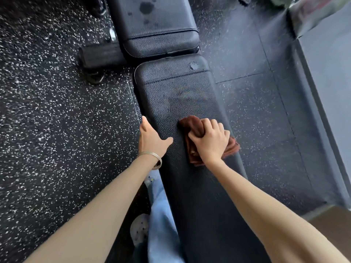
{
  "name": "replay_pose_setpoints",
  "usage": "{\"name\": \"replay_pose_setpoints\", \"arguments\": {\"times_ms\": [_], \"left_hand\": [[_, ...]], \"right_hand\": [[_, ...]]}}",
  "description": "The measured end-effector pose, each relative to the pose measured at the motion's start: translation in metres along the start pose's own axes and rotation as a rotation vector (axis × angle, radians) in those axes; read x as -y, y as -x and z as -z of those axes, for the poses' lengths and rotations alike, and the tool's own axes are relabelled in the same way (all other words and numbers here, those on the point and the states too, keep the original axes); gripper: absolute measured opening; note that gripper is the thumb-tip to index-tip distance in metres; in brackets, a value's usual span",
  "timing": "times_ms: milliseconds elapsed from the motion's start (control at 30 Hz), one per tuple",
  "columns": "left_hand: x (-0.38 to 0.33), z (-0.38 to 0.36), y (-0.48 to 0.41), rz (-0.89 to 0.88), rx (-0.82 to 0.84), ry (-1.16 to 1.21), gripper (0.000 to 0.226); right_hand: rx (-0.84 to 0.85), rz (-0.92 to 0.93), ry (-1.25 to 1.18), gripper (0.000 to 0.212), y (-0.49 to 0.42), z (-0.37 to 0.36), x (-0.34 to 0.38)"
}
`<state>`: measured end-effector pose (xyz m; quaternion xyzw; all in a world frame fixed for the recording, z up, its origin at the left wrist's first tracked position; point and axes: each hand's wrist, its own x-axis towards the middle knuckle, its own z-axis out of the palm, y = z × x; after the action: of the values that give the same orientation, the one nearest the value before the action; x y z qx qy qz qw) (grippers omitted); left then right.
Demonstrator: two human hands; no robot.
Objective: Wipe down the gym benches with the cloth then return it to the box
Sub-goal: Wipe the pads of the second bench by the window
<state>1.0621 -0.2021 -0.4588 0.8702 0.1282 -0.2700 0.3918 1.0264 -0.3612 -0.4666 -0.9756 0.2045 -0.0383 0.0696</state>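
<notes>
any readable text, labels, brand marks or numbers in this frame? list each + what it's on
None readable.
Long bench pad, seat pad, brown cloth: no print visible.
Colourful object at top right: too blurred to tell.

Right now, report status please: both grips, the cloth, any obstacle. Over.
Right grip holds brown cloth on near bench pad. Left grip open, resting on pad edge. Dark spots on far pad. No obstacle seen.

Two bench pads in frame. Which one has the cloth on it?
The nearer, long pad: the right hand grips the brown cloth on it. The farther pad carries only dark blotches, no cloth.
</notes>
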Motion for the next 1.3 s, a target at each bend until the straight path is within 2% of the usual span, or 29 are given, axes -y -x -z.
{"name": "replay_pose_setpoints", "arguments": {"times_ms": [100,267,333,433,567,700,767,900,967,1033,1167,1233,1300], "left_hand": [[-0.008,0.009,-0.020,0.012,-0.034,0.027,0.107],[-0.022,0.025,-0.052,0.045,-0.037,0.022,0.108],[-0.032,0.033,-0.066,0.067,-0.035,0.000,0.108],[-0.046,0.047,-0.083,0.086,-0.051,-0.010,0.106],[-0.065,0.062,-0.098,0.080,-0.050,-0.048,0.096],[-0.072,0.071,-0.106,0.095,-0.043,-0.068,0.086],[-0.072,0.076,-0.114,0.073,0.003,-0.120,0.087],[-0.067,0.091,-0.134,0.006,0.181,-0.257,0.091],[-0.067,0.100,-0.142,-0.048,0.268,-0.308,0.091],[-0.069,0.112,-0.147,-0.138,0.329,-0.406,0.084],[-0.089,0.142,-0.169,-0.621,0.215,-0.699,0.054],[-0.105,0.153,-0.193,-0.841,0.208,-0.847,0.057],[-0.123,0.156,-0.221,-0.972,0.282,-1.057,0.067]], "right_hand": [[0.006,-0.068,-0.036,0.048,-0.066,-0.009,0.015],[0.033,0.004,-0.038,0.048,-0.189,-0.017,0.038],[0.049,-0.050,-0.048,0.047,-0.216,-0.019,0.047],[0.048,-0.106,-0.041,0.050,-0.215,-0.018,0.061],[0.064,0.150,-0.018,0.044,-0.158,-0.008,0.063],[0.101,0.214,-0.028,0.039,-0.137,-0.005,0.060],[0.116,0.097,-0.032,0.040,-0.156,-0.008,0.061],[0.044,-0.396,-0.081,0.049,-0.205,-0.019,0.072],[0.017,-0.464,-0.043,0.049,-0.211,-0.022,0.076],[0.021,-0.435,0.004,0.048,-0.202,-0.022,0.082],[-0.015,-0.378,0.010,0.043,-0.168,-0.022,0.110],[0.003,-0.369,0.020,0.040,-0.153,-0.019,0.127],[0.056,-0.350,0.037,0.039,-0.147,-0.015,0.132]]}}
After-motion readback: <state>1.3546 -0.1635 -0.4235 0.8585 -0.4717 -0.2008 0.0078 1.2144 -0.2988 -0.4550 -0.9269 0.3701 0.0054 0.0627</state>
